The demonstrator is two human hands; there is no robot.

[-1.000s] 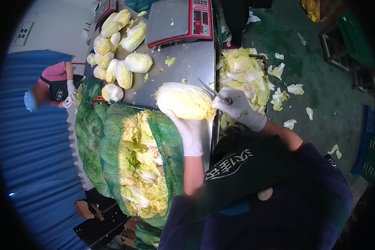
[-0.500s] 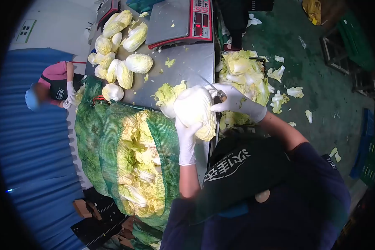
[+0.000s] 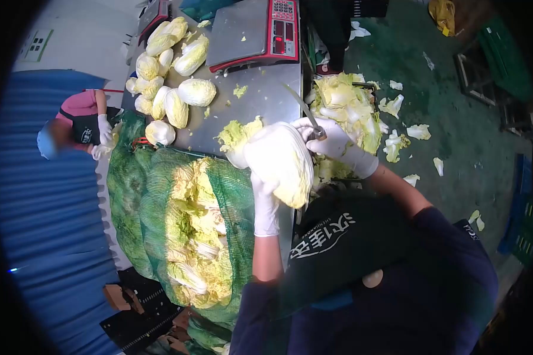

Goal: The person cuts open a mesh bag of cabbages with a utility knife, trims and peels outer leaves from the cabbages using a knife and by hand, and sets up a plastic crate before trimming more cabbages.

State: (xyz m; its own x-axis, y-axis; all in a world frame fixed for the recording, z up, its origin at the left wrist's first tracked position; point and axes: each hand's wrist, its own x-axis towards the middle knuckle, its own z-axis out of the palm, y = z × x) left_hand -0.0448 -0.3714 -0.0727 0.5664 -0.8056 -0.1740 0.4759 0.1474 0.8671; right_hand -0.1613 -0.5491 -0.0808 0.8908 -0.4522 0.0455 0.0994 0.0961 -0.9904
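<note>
A white-gloved left hand, my left hand (image 3: 265, 204), is closed round the lower left side of a pale napa cabbage (image 3: 278, 160). My right hand (image 3: 337, 145), also gloved, grips a knife (image 3: 305, 105) by its handle, and its fingers touch the cabbage's upper right side. The blade points up and away from the cabbage, over the table edge. A loose yellow-green leaf (image 3: 238, 135) lies on the metal table (image 3: 249, 97) just left of the held cabbage. The fingertips under the cabbage are hidden.
Several napa cabbages (image 3: 176, 107) lie on the table's far left, beside a red-framed scale (image 3: 243, 35). A green mesh sack (image 3: 243, 204) full of cabbages stands at left. Trimmed leaves (image 3: 343, 100) fill a crate at right; more litter the floor. A co-worker (image 3: 83, 118) stands far left.
The cabbage has tilted, its leafy end swinging down and to the right. My right hand has turned, bringing the knife blade up and clear of the cabbage.
</note>
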